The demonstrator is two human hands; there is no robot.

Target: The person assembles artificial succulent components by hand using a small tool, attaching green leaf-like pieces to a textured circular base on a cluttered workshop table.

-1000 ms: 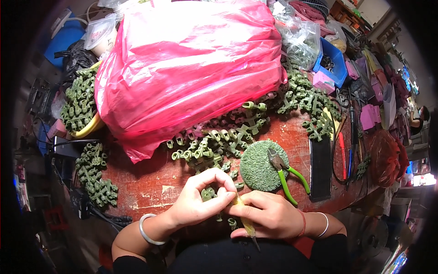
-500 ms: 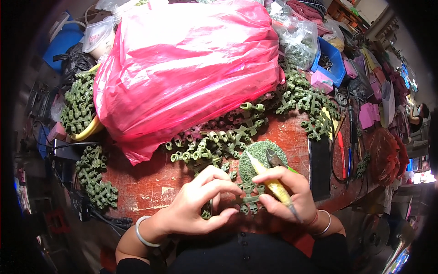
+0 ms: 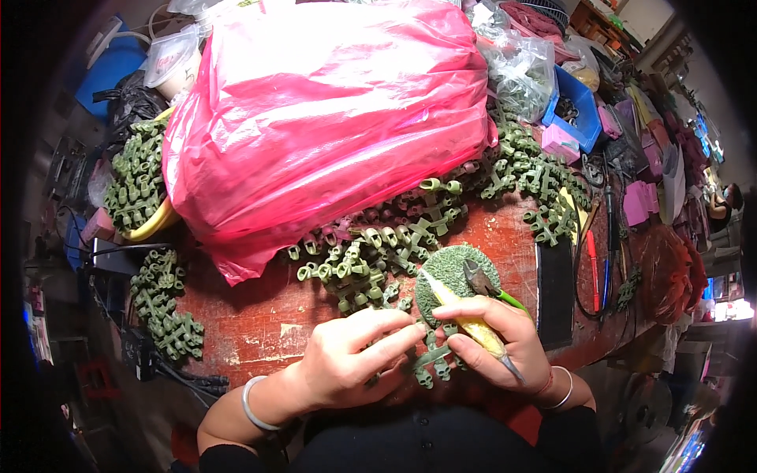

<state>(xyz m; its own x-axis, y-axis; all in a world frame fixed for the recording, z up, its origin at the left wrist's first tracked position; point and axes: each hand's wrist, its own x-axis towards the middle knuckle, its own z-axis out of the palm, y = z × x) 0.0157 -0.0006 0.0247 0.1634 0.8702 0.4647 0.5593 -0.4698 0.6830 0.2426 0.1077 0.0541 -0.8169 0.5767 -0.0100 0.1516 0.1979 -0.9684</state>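
My right hand [image 3: 505, 343] is closed around a slim yellow tool [image 3: 482, 334] with a pale pointed tip and a grey tapered end. Its thumb and fingertips also meet the edge of a small green branched piece [image 3: 432, 363] with cup-like ends. Just left of that piece, my left hand [image 3: 343, 359] is curled, fingers bent and pressed together; what lies inside them is hidden. Beyond the fingers is a round green textured pad [image 3: 448, 266], with green-handled cutters [image 3: 479, 280] resting on it.
A large pink plastic bag [image 3: 331, 134] covers the back of the red worn table [image 3: 260, 323]. Green branched pieces [image 3: 164, 307] lie in clusters around it. At right are a black slab [image 3: 554, 296], a red pen [image 3: 593, 260], a blue bin [image 3: 574, 110] and pink blocks [image 3: 639, 202].
My left fingers have closed in and turned over toward the green piece, which is now tilted. The tool in my right hand has shifted slightly, showing more of the cutters.
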